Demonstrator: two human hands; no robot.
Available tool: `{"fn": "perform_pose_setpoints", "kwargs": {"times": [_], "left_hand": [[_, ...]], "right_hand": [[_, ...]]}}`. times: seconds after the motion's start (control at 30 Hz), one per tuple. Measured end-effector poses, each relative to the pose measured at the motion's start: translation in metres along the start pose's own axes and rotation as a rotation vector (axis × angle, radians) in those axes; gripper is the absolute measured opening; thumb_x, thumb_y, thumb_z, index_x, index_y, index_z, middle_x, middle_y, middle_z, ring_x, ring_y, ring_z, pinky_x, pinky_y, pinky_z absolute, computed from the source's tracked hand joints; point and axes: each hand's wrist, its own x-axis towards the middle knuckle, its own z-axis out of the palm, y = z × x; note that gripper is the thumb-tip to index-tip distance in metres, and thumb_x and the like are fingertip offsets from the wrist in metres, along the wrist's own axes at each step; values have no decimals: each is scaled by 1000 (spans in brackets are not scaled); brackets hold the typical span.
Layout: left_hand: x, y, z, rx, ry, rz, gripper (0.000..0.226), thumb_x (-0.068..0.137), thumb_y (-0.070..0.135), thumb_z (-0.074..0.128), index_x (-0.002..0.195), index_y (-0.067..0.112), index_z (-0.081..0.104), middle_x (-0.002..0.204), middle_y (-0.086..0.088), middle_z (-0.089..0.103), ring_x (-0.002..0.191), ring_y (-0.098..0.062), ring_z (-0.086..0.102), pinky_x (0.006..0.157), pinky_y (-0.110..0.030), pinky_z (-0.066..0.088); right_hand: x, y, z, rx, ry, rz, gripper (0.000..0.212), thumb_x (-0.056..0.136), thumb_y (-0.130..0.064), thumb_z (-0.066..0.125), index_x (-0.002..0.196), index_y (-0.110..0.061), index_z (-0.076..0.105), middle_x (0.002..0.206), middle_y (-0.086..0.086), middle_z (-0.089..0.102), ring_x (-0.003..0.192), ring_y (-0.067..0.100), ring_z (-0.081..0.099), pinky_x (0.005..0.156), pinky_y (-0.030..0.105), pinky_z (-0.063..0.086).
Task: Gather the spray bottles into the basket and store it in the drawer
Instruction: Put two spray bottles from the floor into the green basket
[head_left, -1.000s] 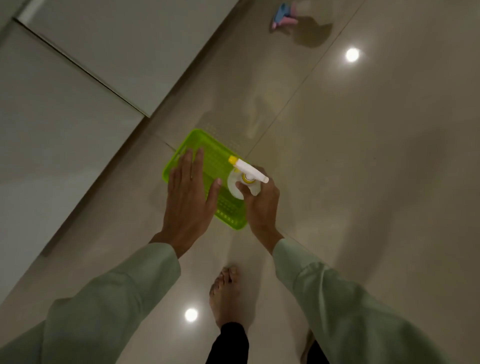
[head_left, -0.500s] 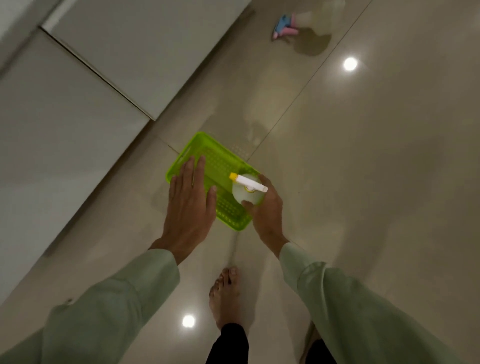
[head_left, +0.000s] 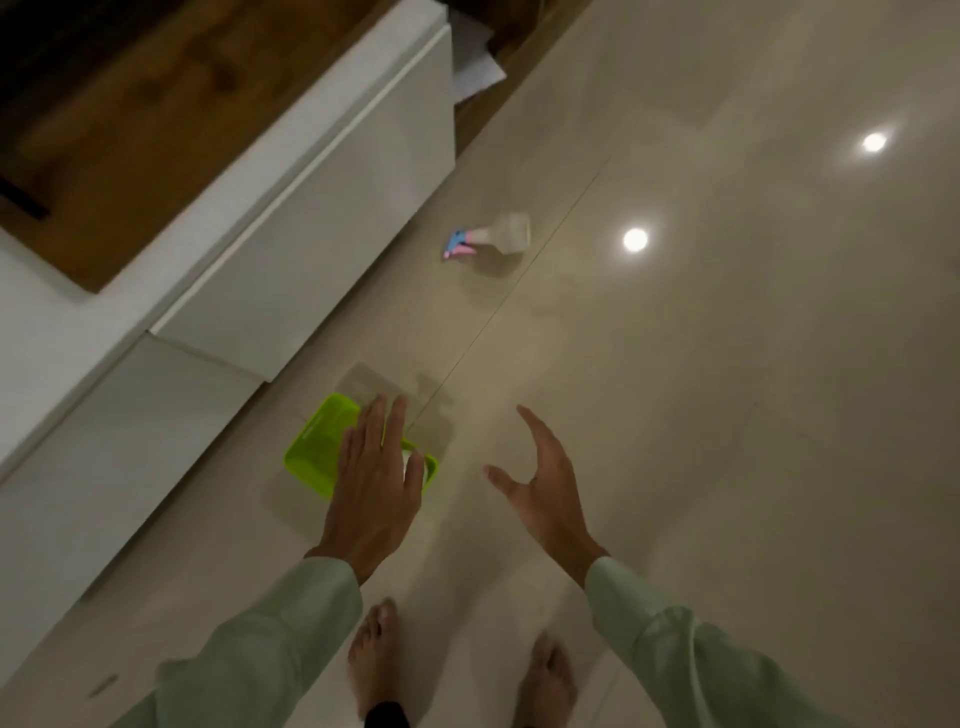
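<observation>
Both of our hands are empty. Our left hand (head_left: 375, 486) is spread flat, palm down, fingers straight, above the near right part of the green basket (head_left: 324, 449), hiding much of it from the head view; whether it touches the rim we cannot tell. Our right hand (head_left: 543, 486) hangs in the air to the right of the basket, well apart from it, palm turned toward the left hand, thumb out and fingers loosely curved around nothing.

On the glossy beige floor (head_left: 727, 415) the basket sits just in front of the white drawer fronts (head_left: 311, 228), near where the farther drawer front stands out from the one beside it. A small pale patch, white (head_left: 429, 464), shows inside the basket at its right end past our thumb; it is too blurred for us to name.

Farther along the floor, well apart from the basket, a clear spray bottle (head_left: 506, 234) with a blue and pink trigger head lies on its side, head pointing toward the cabinet. Beyond the drawers some white sheets (head_left: 475, 65) rest at the cabinet's far end. Two ceiling lights (head_left: 635, 239) glare back from the tiles, and our bare feet (head_left: 375, 660) stand at the bottom edge.
</observation>
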Motion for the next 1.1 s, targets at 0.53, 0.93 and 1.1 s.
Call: {"fn": "perform_pose_setpoints", "kwargs": {"times": [0.53, 0.93, 1.1], "left_hand": [[214, 110, -38, -87, 25, 27, 63, 102, 33, 39, 158, 20, 14, 167, -9, 14, 155, -25, 12, 126, -45, 10], [384, 51, 59, -31, -143, -82, 61, 103, 41, 32, 158, 20, 14, 167, -9, 14, 155, -25, 13, 126, -45, 14], [438, 19, 107, -49, -116, -142, 60, 103, 36, 35, 157, 16, 16, 166, -12, 17, 154, -27, 15, 125, -48, 17]], "right_hand": [[211, -94, -135, -239, -64, -66, 94, 81, -48, 77, 157, -37, 22, 164, -7, 30, 151, 17, 27, 123, 45, 29], [468, -63, -55, -721, -319, -223, 106, 75, -51, 79, 158, -25, 19, 164, 8, 28, 153, 33, 19, 121, 50, 23], [559, -19, -10, -937, -445, -310, 114, 69, -56, 80, 158, -31, 14, 165, 11, 20, 155, 37, 11, 121, 59, 16]]}}
